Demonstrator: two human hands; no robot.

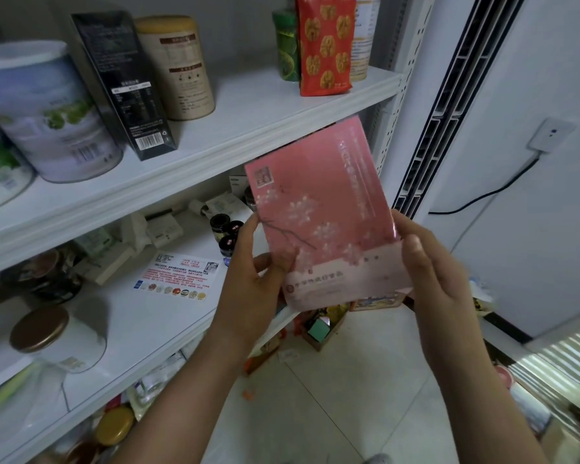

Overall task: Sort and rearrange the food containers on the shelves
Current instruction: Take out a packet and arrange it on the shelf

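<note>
Between the two hands a pink packet [325,222] is held upright in the air. The left hand [252,286] pinches its lower left edge, thumb on the front; the right hand [439,283] grips its right edge likewise. Just beyond the left hand sit dark jars [226,232] and a leaflet [178,276]. Above both hands the upper shelf [248,128] bears a black box [124,88], a beige can [178,68] and a red bag [325,41].

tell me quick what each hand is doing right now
Left hand: grips the pink packet at its lower left edge.
Right hand: holds the packet's right edge.
</note>
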